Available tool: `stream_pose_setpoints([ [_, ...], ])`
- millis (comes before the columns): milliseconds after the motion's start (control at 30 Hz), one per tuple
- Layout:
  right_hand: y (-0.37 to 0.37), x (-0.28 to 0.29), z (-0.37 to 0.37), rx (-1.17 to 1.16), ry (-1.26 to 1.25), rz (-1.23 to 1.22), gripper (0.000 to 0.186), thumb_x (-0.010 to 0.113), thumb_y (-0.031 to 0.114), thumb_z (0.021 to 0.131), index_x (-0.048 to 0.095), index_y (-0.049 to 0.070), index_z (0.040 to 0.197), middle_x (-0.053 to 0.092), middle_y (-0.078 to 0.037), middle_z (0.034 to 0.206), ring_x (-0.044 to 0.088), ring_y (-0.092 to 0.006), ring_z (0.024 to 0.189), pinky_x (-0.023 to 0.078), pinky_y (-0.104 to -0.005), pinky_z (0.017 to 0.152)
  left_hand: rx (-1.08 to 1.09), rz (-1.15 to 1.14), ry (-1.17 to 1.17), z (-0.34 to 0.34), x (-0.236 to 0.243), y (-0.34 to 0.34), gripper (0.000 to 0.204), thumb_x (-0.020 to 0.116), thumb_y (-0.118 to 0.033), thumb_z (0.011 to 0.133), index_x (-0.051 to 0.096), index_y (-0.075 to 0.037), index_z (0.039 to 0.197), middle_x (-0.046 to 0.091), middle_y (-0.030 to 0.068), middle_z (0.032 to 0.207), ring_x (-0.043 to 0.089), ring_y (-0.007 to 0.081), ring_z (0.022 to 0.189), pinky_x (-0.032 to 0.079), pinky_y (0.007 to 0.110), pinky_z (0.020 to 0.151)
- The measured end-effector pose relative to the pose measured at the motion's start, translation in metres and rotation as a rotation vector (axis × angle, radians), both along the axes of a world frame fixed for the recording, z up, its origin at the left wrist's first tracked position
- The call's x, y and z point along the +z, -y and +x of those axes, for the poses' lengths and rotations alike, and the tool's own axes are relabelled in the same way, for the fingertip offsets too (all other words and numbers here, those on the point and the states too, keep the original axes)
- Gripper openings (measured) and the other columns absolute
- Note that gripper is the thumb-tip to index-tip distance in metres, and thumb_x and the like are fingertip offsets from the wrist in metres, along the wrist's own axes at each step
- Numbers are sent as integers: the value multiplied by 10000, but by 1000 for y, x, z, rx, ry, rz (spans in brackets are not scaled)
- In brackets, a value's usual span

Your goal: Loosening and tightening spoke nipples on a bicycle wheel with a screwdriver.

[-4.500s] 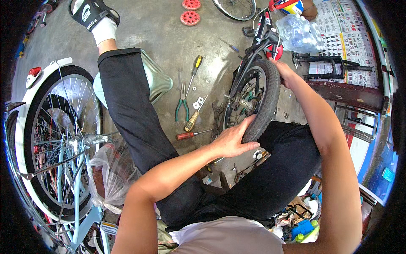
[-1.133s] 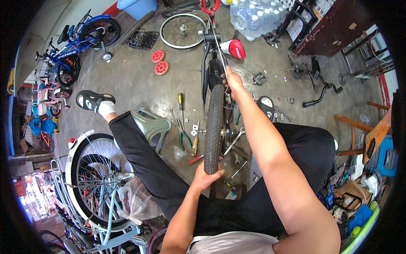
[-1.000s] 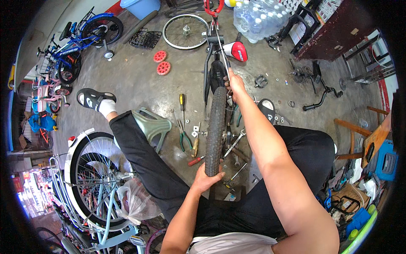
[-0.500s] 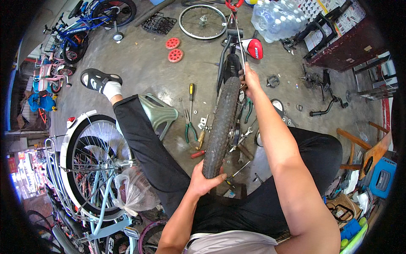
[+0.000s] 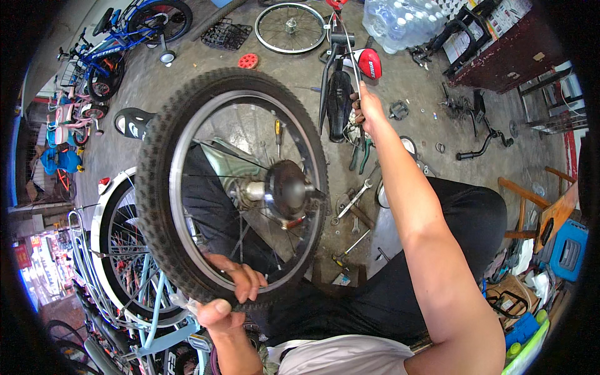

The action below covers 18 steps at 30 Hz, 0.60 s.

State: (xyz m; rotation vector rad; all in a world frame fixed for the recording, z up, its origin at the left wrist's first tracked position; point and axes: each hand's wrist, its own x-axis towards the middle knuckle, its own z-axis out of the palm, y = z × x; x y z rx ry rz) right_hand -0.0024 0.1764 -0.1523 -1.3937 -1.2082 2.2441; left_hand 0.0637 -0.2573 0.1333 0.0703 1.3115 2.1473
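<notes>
Wheel [image 5: 284, 187], gripped low in our left hand [image 5: 222, 314], lies left of the bike frame [image 5: 341, 39] our right hand [image 5: 370, 114] clasps.

One wheel [image 5: 159, 169] at the left hand [image 5: 222, 317], a bike frame [image 5: 342, 39] at the right hand [image 5: 371, 114].
From here I see the wheel ahead of the left hand, which wraps its near edge, and a parked bicycle [image 5: 100, 215] left of that hand; beyond the right hand is a saddle [image 5: 371, 64], with a second wheel [image 5: 290, 25] on the floor [image 5: 406, 78] farther off to its left, a pedal [image 5: 398, 110] just right of the right hand, and pliers [image 5: 367, 153] and, nearer the body, a wrench [image 5: 355, 197] behind it.
</notes>
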Motion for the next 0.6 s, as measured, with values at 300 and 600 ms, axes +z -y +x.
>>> stream_pose_setpoints([
  [300,-2,2,0,22,14,-6,563,497,600,1052,624,58,966,463,10,678,337,-92,469,259,-267,411,-2,-282,44,-49,-97,-68,485,721,-192,842,541,29,1235,565,87,777,565,222,729,531,425,768],
  [600,3,-14,12,1,9,40,559,485,586,1062,630,49,1005,488,7,727,372,-76,489,279,-261,417,-44,-327,272,-80,-151,-105,261,720,-117,910,614,8,1114,602,50,763,602,168,664,539,350,660],
])
